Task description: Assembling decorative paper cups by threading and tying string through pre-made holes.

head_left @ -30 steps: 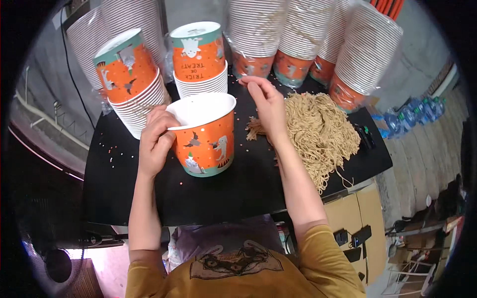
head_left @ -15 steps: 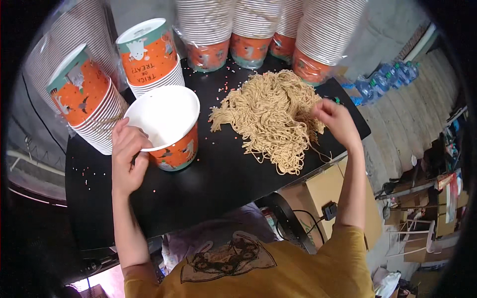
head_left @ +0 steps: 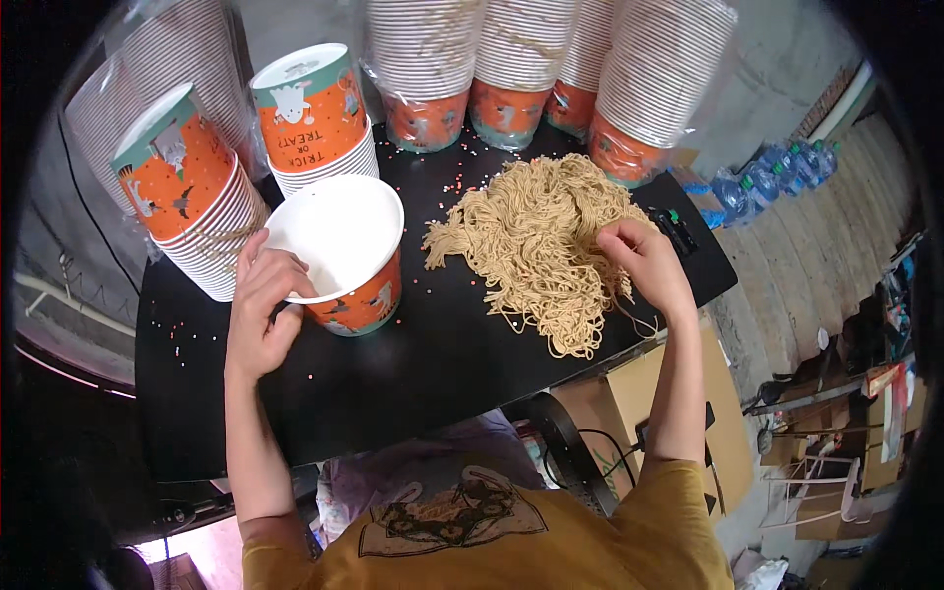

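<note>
My left hand [head_left: 264,313] grips the near left rim of a paper bucket [head_left: 359,305], orange with a teal band and a white inside. The bucket stands upright on the black table, and nothing shows inside it. A loose heap of tan cords [head_left: 536,231] lies to its right. At the heap's right edge my right hand [head_left: 644,264] is closed in a pinch, its fingertips against the strands. Whether a cord is between those fingers is hidden. One loose end trails from the heap beneath this hand.
Two stacks of upside-down buckets stand at the left, the nearer stack [head_left: 187,187] beside the farther stack [head_left: 310,118]. Several plastic-wrapped bucket stacks [head_left: 423,69] line the back. Small bits litter the black table [head_left: 423,393]. Cardboard boxes [head_left: 678,393] sit beyond its right edge.
My right hand has moved slightly left and down, closer onto the cord heap. My left hand keeps its hold on the bucket rim. The whole view has shifted a little.
</note>
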Available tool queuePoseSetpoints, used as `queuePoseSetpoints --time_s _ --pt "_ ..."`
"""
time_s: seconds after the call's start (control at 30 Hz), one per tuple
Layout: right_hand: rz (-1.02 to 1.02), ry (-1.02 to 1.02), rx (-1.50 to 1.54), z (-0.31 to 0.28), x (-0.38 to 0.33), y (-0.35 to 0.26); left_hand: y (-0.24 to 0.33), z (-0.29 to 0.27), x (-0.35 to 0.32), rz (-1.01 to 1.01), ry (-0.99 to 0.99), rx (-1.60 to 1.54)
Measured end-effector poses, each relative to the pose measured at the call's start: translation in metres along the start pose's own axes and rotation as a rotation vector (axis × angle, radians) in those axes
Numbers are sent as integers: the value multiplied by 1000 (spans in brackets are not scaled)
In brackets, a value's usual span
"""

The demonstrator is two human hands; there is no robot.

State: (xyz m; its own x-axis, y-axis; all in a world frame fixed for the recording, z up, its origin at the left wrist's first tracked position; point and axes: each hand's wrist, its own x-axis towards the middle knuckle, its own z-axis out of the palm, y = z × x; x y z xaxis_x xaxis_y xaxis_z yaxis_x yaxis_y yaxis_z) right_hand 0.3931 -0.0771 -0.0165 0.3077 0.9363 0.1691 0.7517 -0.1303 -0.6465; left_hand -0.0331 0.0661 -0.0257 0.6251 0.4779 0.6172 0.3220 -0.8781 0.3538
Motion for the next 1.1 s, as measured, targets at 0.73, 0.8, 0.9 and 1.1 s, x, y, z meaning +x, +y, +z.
queuePoseSetpoints --time_s 0.73,0.8,0.9,1.1 --pt "1 4 642 -45 112 -57 5 -6 1 -2 -14 -4" --pt "-110 102 721 -50 125 -73 5 -5 0 -8 -49 7" --pt "-220 277 802 -64 142 -102 7 -8 -1 -3 -44 13" --pt "-512 212 977 -90 151 -145 9 -5 0 9 17 22"
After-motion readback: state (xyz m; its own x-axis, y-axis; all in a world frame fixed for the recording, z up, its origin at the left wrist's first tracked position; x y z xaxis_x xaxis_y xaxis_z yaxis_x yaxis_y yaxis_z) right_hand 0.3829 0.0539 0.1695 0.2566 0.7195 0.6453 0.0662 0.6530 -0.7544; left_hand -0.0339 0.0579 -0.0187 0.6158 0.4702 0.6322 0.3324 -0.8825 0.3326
